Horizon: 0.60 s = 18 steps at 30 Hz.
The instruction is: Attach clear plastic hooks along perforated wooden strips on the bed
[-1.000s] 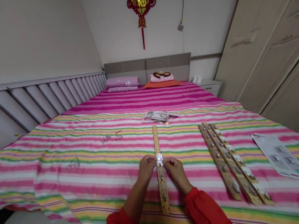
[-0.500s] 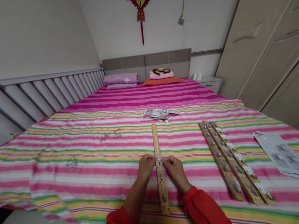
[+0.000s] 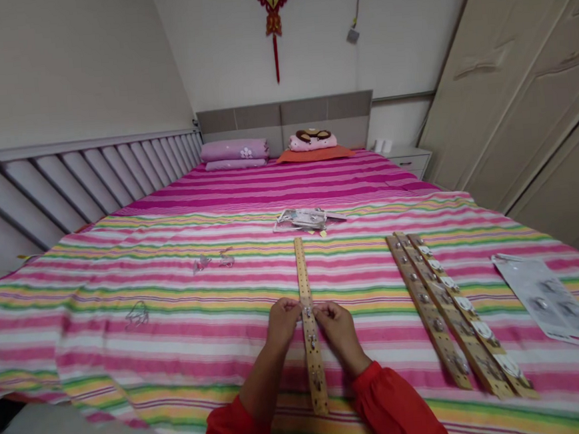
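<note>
A long wooden strip [image 3: 302, 269] with a row of holes and small metal hooks lies lengthwise on the striped bedspread [image 3: 176, 299]. My left hand [image 3: 282, 320] and my right hand [image 3: 336, 325] sit on either side of the strip near its middle. Both hands pinch a small clear hook piece [image 3: 307, 311] pressed against the strip. Red sleeves cover both forearms.
Two or three more wooden strips [image 3: 447, 308] with hooks and white discs lie to the right. A printed plastic packet [image 3: 547, 300] lies at the far right. Opened wrappers [image 3: 304, 220] rest beyond the strip. Clear loose hooks [image 3: 213, 260] lie to the left. A wardrobe [image 3: 525, 91] stands right.
The white piece held above the strip a second ago has come down onto the strip. Both hands stay pinched at the same spot. The camera tilted slightly.
</note>
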Each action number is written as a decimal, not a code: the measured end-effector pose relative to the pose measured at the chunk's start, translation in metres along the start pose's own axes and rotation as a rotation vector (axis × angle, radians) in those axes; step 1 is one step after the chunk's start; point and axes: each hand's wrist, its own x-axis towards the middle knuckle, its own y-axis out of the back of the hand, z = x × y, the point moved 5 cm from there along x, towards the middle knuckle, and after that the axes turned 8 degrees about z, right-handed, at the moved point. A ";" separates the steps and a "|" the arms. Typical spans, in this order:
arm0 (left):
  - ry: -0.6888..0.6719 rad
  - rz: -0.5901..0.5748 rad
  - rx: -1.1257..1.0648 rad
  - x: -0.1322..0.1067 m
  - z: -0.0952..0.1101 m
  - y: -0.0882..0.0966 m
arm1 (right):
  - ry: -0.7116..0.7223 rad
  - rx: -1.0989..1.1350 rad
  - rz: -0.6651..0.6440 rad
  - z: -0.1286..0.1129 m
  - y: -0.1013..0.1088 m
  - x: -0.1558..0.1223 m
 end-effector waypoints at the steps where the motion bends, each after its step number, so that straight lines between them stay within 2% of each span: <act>1: 0.007 0.010 -0.005 0.001 -0.001 0.000 | -0.002 0.001 0.004 0.002 0.000 0.001; 6: 0.059 0.060 -0.045 0.001 -0.004 -0.001 | -0.023 0.006 0.028 0.011 0.001 0.003; 18: 0.114 -0.013 0.117 0.008 0.005 0.000 | -0.068 0.028 0.003 0.001 0.002 -0.001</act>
